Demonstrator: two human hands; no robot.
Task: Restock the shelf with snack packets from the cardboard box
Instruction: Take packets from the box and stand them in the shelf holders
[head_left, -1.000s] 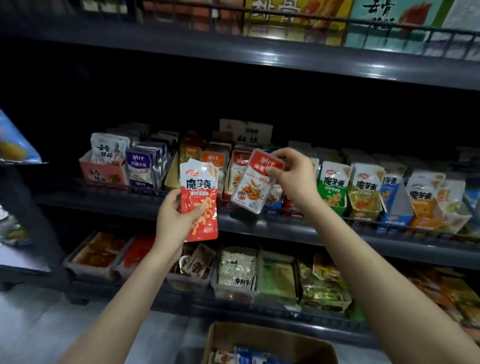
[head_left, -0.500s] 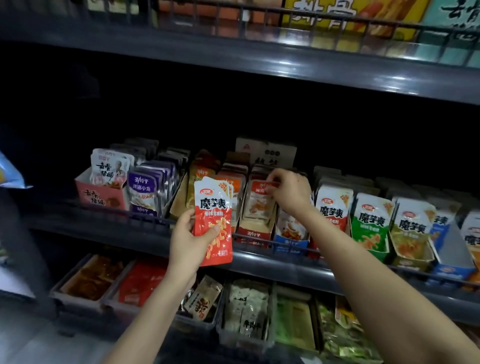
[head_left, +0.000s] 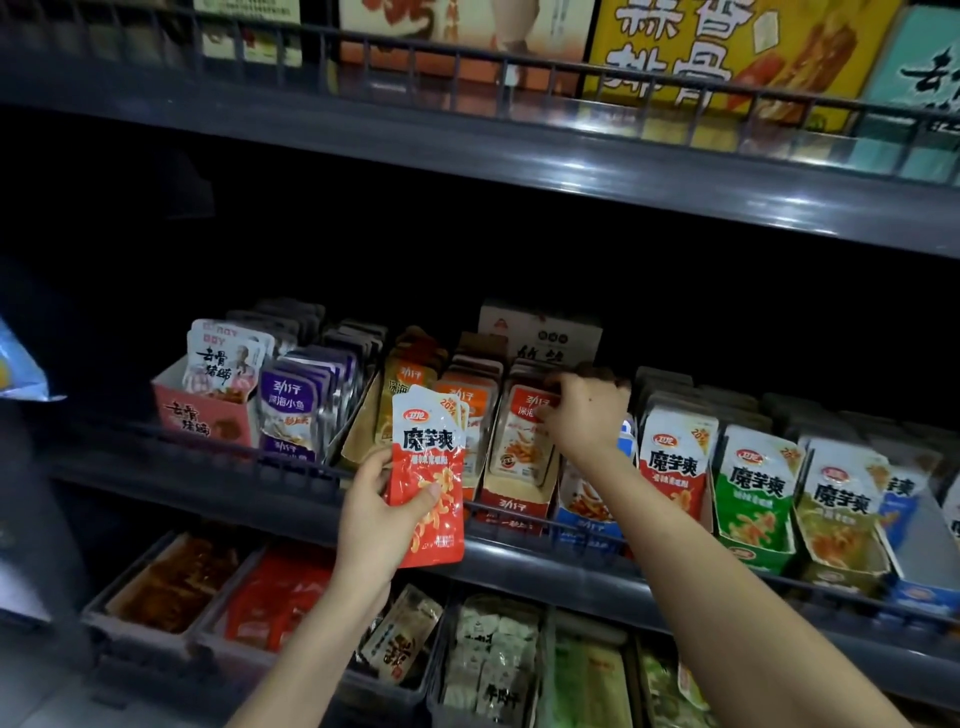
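Left hand (head_left: 376, 525) grips a red packet (head_left: 428, 488) upright in front of the middle shelf (head_left: 208, 491). Right hand (head_left: 589, 415) pinches the top edge of an orange packet (head_left: 519, 441) standing in its display box (head_left: 511, 503) on that shelf.

Left hand (head_left: 376, 525) holds a konjac packet (head_left: 428, 483) before the middle shelf (head_left: 545, 569); rightward, right hand (head_left: 587, 415) pinches a fish packet (head_left: 519, 444), apparently frontmost in its display carton (head_left: 511, 503).

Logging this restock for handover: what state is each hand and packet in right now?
left hand, grips the red konjac packet.
red konjac packet, upright, in front of the shelf, not shelved.
right hand, fingers curled on the red-topped packet.
red-topped packet, standing in its display tray.
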